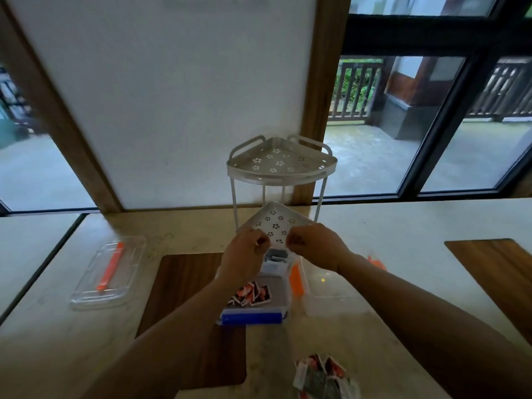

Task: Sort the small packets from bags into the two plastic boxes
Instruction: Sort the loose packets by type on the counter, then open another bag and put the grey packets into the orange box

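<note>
Both my left hand [244, 249] and right hand [313, 246] pinch a small clear bag [277, 256] directly above the blue-latched clear plastic box [259, 300].

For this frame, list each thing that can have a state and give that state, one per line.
Box with blue latch: open, red-and-black packets inside.
Box with orange latch: open, looks empty.
Lid: off, lying flat at the table's left.
Bag of packets: lying at the near edge, still holding packets.
Left hand: pinching something small, too blurred to name.
Right hand: pinching the same thing.
Corner rack: upright, top shelf bare.
</note>
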